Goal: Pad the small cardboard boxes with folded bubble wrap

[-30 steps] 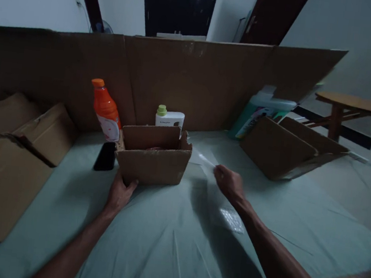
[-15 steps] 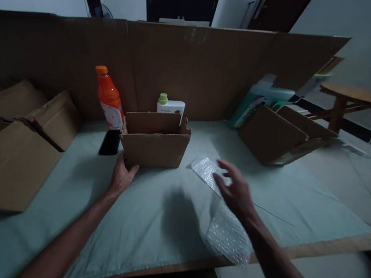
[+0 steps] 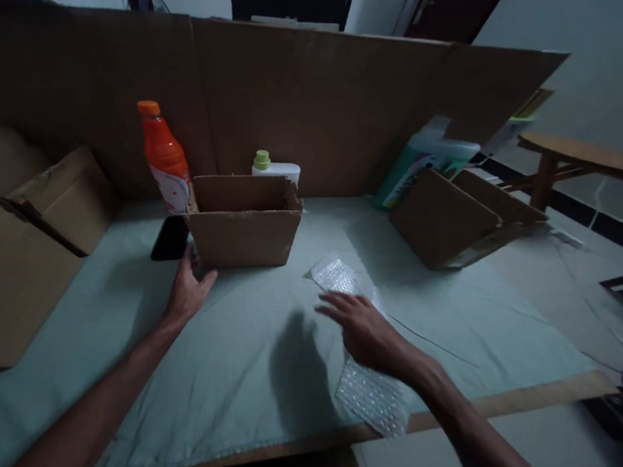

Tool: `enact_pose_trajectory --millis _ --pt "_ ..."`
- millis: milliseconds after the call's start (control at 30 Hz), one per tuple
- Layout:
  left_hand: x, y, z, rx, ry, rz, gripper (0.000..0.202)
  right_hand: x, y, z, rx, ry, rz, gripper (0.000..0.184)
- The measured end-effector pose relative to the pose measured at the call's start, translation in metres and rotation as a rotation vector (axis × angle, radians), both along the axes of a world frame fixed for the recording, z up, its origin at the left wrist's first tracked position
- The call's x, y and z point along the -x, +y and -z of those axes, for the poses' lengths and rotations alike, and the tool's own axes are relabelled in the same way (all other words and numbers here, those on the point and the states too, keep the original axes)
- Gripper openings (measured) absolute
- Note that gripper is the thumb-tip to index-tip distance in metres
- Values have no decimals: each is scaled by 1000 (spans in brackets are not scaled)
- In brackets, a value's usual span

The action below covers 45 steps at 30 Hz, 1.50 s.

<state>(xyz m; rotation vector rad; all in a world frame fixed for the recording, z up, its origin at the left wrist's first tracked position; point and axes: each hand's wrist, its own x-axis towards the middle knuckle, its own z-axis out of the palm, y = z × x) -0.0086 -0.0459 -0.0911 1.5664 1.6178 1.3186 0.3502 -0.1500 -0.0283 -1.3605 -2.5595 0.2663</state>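
Observation:
A small open-topped cardboard box point(image 3: 243, 237) stands in the middle of the table. My left hand point(image 3: 188, 291) is at its lower left corner, thumb apart from the fingers, whose tips are partly hidden beside the box. My right hand point(image 3: 365, 329) hovers with fingers stretched to the left and holds nothing. Beneath it lies a strip of bubble wrap point(image 3: 374, 398), partly covered by the hand. A dark phone-like slab point(image 3: 171, 238) rests left of the box. An orange bottle with a white label point(image 3: 166, 153) stands behind that slab.
Behind the box stands a white bottle with a green cap point(image 3: 277, 169). At right, a teal liquid container point(image 3: 409, 166) sits behind another open carton point(image 3: 442, 222). Larger cardboard boxes point(image 3: 7, 289) fill the left side. A tall cardboard panel point(image 3: 315, 106) borders the table's back.
My right hand has turned and shifted left, its fingers now pointing left over the bubble wrap. My left hand stays by the box corner. The whole view has shifted slightly.

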Motion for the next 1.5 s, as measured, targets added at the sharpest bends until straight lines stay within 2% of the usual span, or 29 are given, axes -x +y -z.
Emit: enact_pose_trajectory --millis 67,133,200,267,333,400,500,600,667,767,833,933,1000,1067,1133,1200,1267,1333,1400,1500 --pt "8 -32 4 33 56 9 75 -24 -37 7 -59 -223 -64 71" --pt "13 -65 5 46 108 37 71 -36 -57 10 -111 -357 -54 62" --pt "13 -93 2 50 128 77 62 -34 -56 3 -123 -428 -9 41" --pt "8 -115 -3 59 124 113 52 -24 -42 -12 -97 -438 24 27" --pt "2 -135 -8 79 91 167 42 -9 -26 -32 -104 -377 48 28" --pt "-5 -152 -11 134 11 252 39 7 -19 -52 -219 -207 120 27" --pt "-16 -171 -12 275 -154 392 60 35 -24 -66 -446 207 294 18" --pt "-27 -172 -13 343 -317 453 98 70 -38 -53 -507 558 339 7" --pt "-35 -163 -18 375 -462 468 105 96 -48 -31 -460 695 261 9" --pt "-39 -147 -26 445 -690 505 85 127 -62 3 -361 753 84 17" --pt "-35 -142 -28 463 -756 463 67 134 -73 17 -296 731 -3 23" --pt "-17 -142 -26 489 -678 396 35 120 -81 22 -126 589 -113 56" --pt "1 -145 -26 470 -597 466 28 100 -74 19 -20 437 -159 68" --pt "19 -144 -31 423 -505 566 34 77 -56 18 -2 329 -88 55" --pt "34 -140 -39 402 -359 622 32 57 -30 21 -53 240 130 45" --pt "46 -134 -47 405 -183 614 22 42 -2 29 -93 106 370 43" --pt "56 -127 -52 417 -36 600 18 34 19 38 -87 -27 510 42" --pt "66 -124 -55 441 66 605 23 33 28 47 -64 -56 534 33" --pt "77 -124 -55 486 113 620 28 36 28 53 -59 8 541 21" --pt "95 -133 -55 579 29 603 30 40 19 55 -36 79 597 21"
